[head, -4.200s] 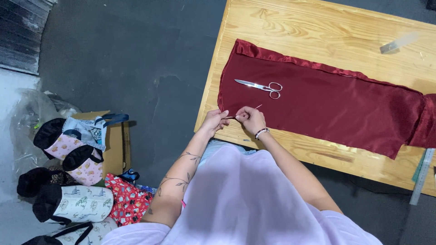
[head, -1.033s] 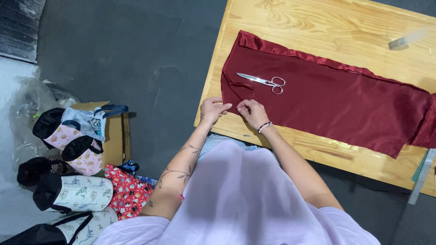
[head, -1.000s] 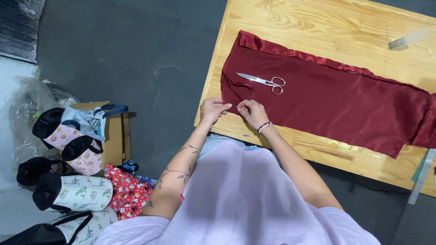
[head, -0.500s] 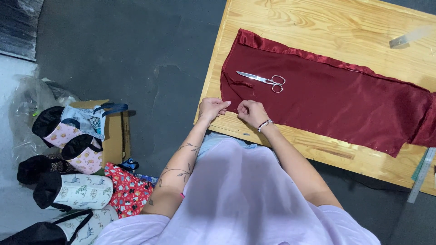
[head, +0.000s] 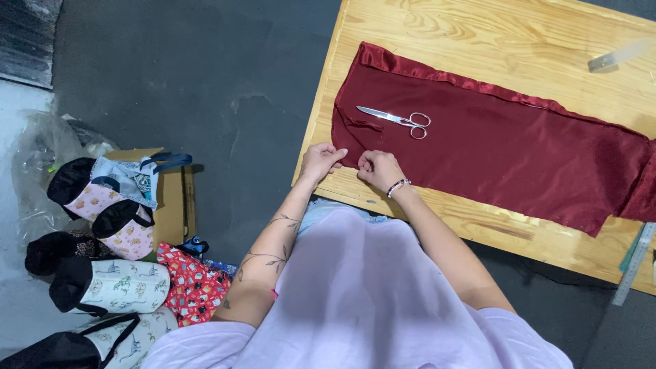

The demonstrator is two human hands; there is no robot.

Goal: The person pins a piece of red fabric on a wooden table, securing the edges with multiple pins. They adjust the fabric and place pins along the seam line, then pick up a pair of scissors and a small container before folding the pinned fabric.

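hands at the cloth's near corner

both forearms reach forward from the body. the left hand and right hand sit close together, fingers curled and pinching the near edge of the dark red cloth spread on the wooden table. scissors lie on the cloth just beyond.

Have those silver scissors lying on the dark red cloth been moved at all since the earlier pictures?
No. The silver scissors lie at the same spot on the dark red satin cloth, blades pointing toward its left end, as before; neither hand touches them.
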